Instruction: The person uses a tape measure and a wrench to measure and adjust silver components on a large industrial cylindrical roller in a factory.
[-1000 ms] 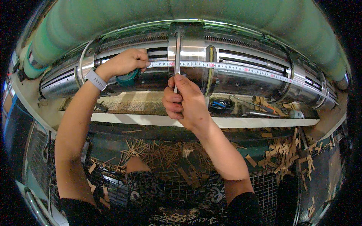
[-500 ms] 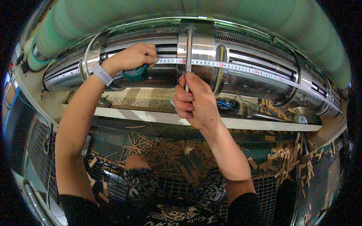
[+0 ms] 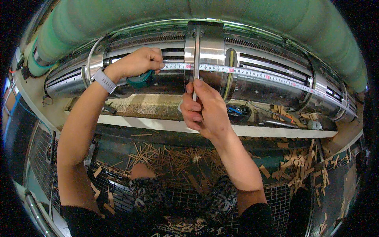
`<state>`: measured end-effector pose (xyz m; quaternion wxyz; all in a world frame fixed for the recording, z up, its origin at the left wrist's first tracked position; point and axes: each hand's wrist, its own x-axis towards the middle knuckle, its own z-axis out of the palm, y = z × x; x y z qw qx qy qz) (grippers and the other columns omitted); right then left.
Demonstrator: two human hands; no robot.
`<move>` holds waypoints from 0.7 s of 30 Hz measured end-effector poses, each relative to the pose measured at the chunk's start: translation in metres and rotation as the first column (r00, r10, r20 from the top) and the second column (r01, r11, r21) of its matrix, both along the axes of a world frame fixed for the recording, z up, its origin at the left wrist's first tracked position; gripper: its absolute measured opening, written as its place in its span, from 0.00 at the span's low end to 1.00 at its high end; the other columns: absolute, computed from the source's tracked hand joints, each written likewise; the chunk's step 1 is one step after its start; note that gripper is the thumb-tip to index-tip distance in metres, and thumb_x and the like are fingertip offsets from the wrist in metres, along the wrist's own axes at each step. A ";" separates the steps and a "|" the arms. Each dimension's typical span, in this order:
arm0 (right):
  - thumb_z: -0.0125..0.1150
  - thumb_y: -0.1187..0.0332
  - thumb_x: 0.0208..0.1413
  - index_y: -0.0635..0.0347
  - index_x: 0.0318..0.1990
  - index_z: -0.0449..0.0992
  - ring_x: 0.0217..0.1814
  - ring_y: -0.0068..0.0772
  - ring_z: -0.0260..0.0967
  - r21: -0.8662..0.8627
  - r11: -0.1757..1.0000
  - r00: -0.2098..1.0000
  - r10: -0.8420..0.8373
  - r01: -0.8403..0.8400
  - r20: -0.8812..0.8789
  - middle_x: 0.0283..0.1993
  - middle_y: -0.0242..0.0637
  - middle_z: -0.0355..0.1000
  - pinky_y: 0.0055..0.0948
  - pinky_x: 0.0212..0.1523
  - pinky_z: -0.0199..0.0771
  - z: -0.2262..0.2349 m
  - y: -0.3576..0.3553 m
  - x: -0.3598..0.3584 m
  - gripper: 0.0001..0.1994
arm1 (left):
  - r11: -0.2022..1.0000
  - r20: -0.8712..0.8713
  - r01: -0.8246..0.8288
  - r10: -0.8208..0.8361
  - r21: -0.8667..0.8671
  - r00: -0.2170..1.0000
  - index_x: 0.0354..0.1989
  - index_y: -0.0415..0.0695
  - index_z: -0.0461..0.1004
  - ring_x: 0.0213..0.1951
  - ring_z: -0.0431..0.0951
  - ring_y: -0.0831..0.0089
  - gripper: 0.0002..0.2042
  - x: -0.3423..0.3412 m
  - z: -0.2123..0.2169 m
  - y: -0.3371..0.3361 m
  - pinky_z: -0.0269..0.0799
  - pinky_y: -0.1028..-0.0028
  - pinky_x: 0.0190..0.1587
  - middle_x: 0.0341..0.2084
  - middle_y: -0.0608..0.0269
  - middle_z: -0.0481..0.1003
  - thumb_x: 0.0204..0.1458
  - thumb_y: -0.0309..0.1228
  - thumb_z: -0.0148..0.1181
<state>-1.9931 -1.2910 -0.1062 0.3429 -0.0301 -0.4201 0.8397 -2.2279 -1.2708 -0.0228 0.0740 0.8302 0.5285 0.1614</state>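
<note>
A measuring tape (image 3: 252, 73) lies stretched along a polished steel roller (image 3: 166, 79), crossing the roller's wide centre collar (image 3: 211, 51). The left hand (image 3: 138, 63), a pale band at the wrist, is closed around the tape's teal case (image 3: 139, 81) left of the collar. The right hand (image 3: 205, 106), just below the collar, pinches a thin steel ruler (image 3: 196, 55) held upright across the tape. A slipping thumb could likely tilt the ruler and spoil the reading; slack at the case would let the tape sag. Wood offcuts (image 3: 166, 154) litter the mesh guard (image 3: 284, 197) beneath the roller.
</note>
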 end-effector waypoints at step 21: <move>0.37 0.59 0.62 0.60 0.33 0.62 0.14 0.27 0.62 0.204 0.978 0.998 0.055 -0.047 -0.032 0.17 0.37 0.64 0.23 0.14 0.63 -0.007 0.019 0.001 0.14 | 0.998 0.080 0.013 -0.008 -0.059 0.997 0.18 0.36 0.65 0.28 0.63 0.70 0.10 0.004 0.003 -0.004 0.59 0.73 0.33 0.21 0.62 0.61 0.47 0.27 0.53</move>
